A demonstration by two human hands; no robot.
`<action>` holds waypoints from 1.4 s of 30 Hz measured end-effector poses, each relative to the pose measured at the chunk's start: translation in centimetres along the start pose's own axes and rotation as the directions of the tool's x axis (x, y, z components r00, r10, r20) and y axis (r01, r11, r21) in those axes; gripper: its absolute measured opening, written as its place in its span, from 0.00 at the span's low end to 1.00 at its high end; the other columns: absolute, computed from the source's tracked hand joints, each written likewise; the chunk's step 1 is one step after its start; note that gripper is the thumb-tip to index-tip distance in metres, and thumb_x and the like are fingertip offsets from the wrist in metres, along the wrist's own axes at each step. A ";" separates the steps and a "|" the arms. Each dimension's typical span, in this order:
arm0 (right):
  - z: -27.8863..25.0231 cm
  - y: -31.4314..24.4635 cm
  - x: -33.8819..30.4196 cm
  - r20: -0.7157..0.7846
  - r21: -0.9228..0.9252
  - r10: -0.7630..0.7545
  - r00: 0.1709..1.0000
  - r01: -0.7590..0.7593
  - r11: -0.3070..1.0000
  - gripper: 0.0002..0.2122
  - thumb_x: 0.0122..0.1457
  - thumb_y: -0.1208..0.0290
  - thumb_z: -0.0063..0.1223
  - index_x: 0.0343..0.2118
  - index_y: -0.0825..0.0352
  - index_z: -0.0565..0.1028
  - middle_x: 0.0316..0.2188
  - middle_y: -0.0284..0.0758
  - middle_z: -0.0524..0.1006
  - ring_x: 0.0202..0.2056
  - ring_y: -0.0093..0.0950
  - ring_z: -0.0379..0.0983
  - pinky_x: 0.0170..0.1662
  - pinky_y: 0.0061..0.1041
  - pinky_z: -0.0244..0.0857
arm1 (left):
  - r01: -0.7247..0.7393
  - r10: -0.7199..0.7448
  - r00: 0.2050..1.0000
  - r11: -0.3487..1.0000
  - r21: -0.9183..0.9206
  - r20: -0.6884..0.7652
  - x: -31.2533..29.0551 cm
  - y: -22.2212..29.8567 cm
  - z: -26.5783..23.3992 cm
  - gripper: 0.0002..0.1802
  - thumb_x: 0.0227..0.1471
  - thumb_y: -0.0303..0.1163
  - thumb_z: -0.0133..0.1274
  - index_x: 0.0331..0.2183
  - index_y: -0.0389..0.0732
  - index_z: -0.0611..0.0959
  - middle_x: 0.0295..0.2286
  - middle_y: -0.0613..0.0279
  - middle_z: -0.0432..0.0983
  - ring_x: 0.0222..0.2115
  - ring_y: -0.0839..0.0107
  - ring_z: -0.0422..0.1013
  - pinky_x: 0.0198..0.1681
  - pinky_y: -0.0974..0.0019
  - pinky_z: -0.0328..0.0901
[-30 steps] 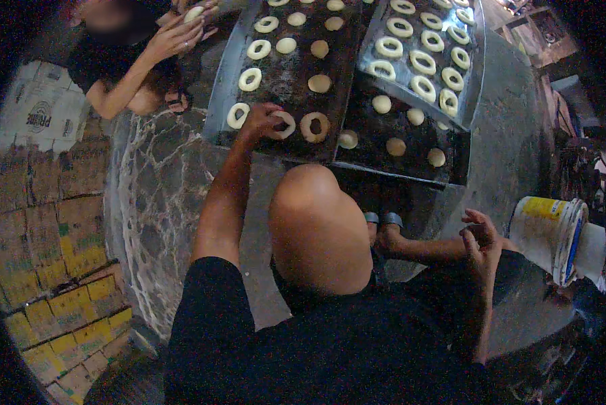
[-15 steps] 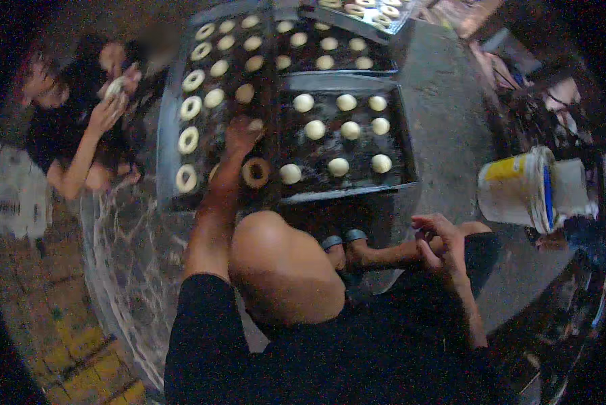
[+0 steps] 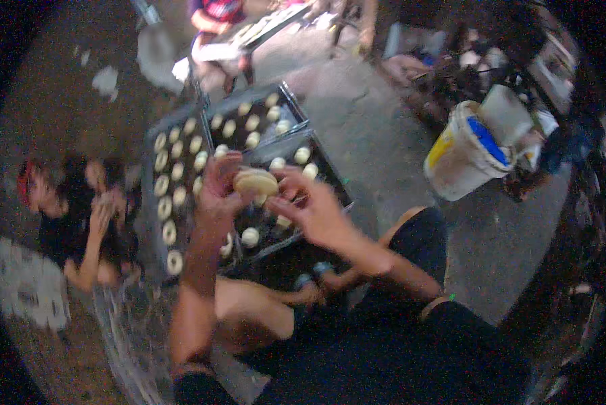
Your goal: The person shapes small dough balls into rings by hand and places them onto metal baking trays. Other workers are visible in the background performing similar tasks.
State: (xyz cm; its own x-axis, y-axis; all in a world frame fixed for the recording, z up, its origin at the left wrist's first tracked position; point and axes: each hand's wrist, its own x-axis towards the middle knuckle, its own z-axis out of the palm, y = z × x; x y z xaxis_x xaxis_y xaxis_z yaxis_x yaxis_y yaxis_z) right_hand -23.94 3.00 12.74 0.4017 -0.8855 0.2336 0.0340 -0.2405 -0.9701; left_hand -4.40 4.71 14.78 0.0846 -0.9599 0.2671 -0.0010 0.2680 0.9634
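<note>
A flattened round piece of pale dough (image 3: 255, 181) is raised above the trays between my hands. My left hand (image 3: 222, 185) grips its left side, while the fingers and thumb of my right hand (image 3: 313, 206) close on its right edge. Underneath, a long dark baking tray (image 3: 154, 233) holds dough rings (image 3: 170, 233) along its left side and dough balls (image 3: 176, 169) beside them. A second dark tray (image 3: 333, 172) carries dough balls (image 3: 250, 237), partly hidden by my right hand. Motion blurs the dough and fingers a little.
Beyond is another tray (image 3: 293, 101) of dough balls. At the left a co-worker (image 3: 56, 216) sits with hands together. A person (image 3: 215, 23) at the far end is beside a tilted tray (image 3: 269, 30) of pale pieces. A white bucket (image 3: 458, 158) stands at the right.
My left hand has risen from the left tray and now holds dough. My right hand has come up from my knee to meet it. The view has shifted, showing the far person.
</note>
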 end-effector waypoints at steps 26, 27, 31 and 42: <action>-11.4 -1.4 -0.3 -0.231 -0.330 -0.150 0.961 0.068 0.942 0.15 0.40 0.71 0.64 0.34 0.69 0.81 0.31 0.42 0.78 0.31 0.37 0.76 0.36 0.34 0.70 | 0.217 -0.199 0.963 0.973 -0.082 0.183 -0.4 -0.3 13.2 0.35 0.41 0.19 0.67 0.51 0.41 0.69 0.34 0.59 0.79 0.34 0.70 0.76 0.41 0.68 0.71; -11.3 -1.1 -0.3 -0.209 -0.349 -0.147 0.967 0.066 0.935 0.14 0.40 0.70 0.64 0.33 0.69 0.81 0.30 0.42 0.78 0.31 0.38 0.76 0.36 0.35 0.70 | 0.240 -0.243 0.960 0.970 0.035 0.142 -0.2 -0.4 13.2 0.42 0.39 0.15 0.63 0.56 0.41 0.63 0.34 0.57 0.79 0.34 0.68 0.77 0.41 0.66 0.72; -11.3 -0.5 -1.2 0.044 -0.361 -0.113 0.993 0.121 0.925 0.12 0.47 0.66 0.64 0.32 0.67 0.79 0.29 0.38 0.74 0.34 0.39 0.73 0.42 0.36 0.68 | -0.106 0.127 0.984 0.982 0.157 -0.128 1.2 -1.4 13.2 0.45 0.34 0.12 0.51 0.58 0.41 0.61 0.38 0.52 0.77 0.36 0.66 0.76 0.43 0.63 0.73; -12.8 -4.2 3.3 0.267 0.636 -0.093 0.959 -0.102 0.765 0.38 0.44 0.86 0.51 0.62 0.60 0.56 0.42 0.32 0.72 0.41 0.23 0.73 0.41 0.19 0.69 | 0.210 -0.142 0.973 0.872 -0.442 0.182 1.2 2.9 12.2 0.25 0.53 0.28 0.52 0.54 0.39 0.71 0.39 0.57 0.76 0.34 0.68 0.74 0.39 0.67 0.72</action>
State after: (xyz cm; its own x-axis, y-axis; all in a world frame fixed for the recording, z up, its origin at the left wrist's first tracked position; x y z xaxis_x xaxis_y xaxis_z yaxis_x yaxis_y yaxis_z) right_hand -34.47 -4.03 18.43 0.6262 -0.7211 0.2967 0.5666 0.1594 -0.8084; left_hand -16.48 3.35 18.16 -0.0990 -0.9869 0.1274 0.4568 0.0686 0.8869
